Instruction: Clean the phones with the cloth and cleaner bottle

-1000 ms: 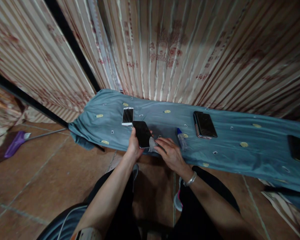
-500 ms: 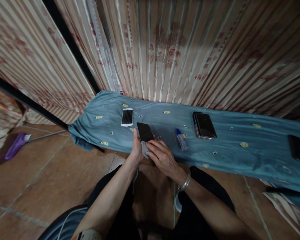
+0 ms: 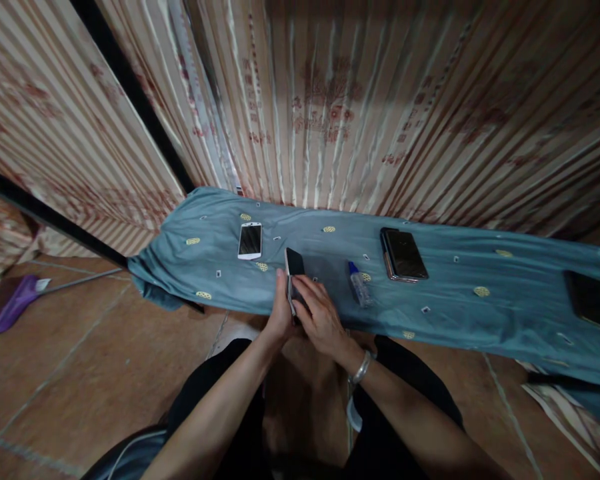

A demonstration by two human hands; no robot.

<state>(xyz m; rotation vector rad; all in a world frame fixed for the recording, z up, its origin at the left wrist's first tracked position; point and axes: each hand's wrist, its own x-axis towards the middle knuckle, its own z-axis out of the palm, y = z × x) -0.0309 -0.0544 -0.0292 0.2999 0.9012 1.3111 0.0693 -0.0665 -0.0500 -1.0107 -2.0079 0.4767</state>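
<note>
- Close at 6 o'clock, above your knees, your left hand [image 3: 280,313] has its grip closed around the lower edge of a black phone [image 3: 295,265], held upright and turned nearly edge-on to you.
- Your right hand [image 3: 320,320] lies against the phone's face, fingers folded over it; a wiping cloth may sit under them, but you cannot tell from this view.
- Judging by that, the wiping of this phone is in hand and not finished; it is not lying on the desk [image 3: 450,293].
- Just past your right hand, at 1 o'clock, a small bottle [image 3: 357,283] with a blue cap lies on the blue cloth, untouched.
- Farther out lie a white phone [image 3: 250,241] at 11 o'clock, a dark phone [image 3: 403,254] at 1 o'clock and another dark phone [image 3: 591,299] at 3 o'clock; whether those are clean cannot be read.
</note>
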